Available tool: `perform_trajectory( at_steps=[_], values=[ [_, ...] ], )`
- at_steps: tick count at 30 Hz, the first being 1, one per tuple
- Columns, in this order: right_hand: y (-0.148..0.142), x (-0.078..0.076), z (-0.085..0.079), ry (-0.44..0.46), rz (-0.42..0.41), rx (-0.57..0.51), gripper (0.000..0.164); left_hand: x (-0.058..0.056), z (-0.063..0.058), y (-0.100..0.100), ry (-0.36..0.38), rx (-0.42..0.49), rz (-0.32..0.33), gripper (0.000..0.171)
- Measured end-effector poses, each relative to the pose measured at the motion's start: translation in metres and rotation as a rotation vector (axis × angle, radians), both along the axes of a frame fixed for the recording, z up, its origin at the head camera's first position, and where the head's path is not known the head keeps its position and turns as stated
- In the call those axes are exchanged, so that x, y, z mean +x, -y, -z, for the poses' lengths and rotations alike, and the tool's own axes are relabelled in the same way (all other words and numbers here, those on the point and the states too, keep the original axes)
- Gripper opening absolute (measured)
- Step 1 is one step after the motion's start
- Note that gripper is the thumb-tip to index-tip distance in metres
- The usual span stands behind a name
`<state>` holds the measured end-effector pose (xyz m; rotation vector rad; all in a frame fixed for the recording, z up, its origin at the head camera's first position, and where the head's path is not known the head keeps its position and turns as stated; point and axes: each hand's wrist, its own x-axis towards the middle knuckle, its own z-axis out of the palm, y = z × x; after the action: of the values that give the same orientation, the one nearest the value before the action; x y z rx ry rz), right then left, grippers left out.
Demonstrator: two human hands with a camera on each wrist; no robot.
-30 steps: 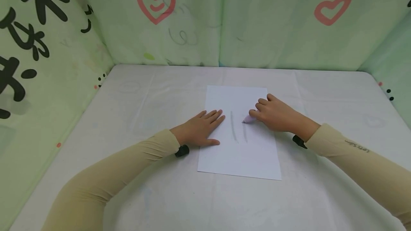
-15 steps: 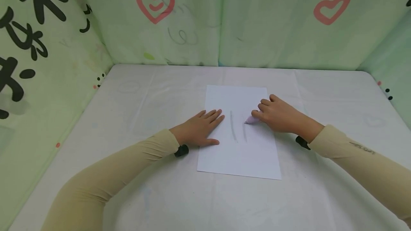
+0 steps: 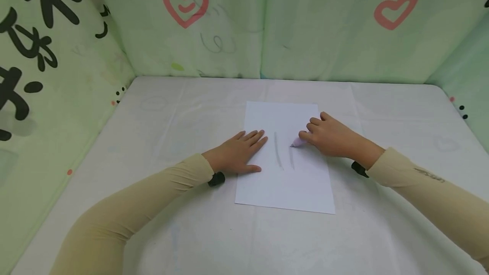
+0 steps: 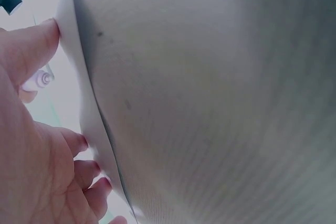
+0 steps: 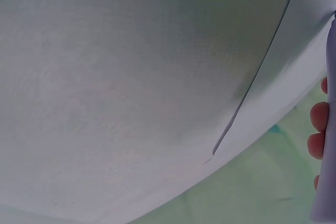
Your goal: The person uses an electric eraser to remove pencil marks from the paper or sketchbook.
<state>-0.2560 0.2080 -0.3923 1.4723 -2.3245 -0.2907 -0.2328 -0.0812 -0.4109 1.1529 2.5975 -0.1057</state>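
White table (image 3: 191, 241), pen (image 3: 298, 142) in right hand (image 3: 331, 136), over paper (image 3: 286, 188)

One pen (image 3: 299, 142), one sheet (image 3: 286, 190), two lines (image 3: 277, 152)

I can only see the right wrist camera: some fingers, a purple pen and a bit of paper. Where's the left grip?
Observer: The left grip is spread across the left edge of the paper.
Operator: Ooh! Is anything drawn on it?
Observer: Yes, two faint grey lines, side by side.
Operator: Which one is the pen near?
Observer: The right-hand one; its tip is by that line's upper end in the head view.
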Motion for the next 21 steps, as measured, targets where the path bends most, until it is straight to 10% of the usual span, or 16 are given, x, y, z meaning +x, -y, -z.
perform_trajectory(
  at_steps=[21],
  values=[
    [0.0035,0.0009,-0.0017,0.025,0.032,0.036,0.022,-0.0013,0.0024,-0.0024,0.008,-0.019,-0.02,0.086]
  ],
)
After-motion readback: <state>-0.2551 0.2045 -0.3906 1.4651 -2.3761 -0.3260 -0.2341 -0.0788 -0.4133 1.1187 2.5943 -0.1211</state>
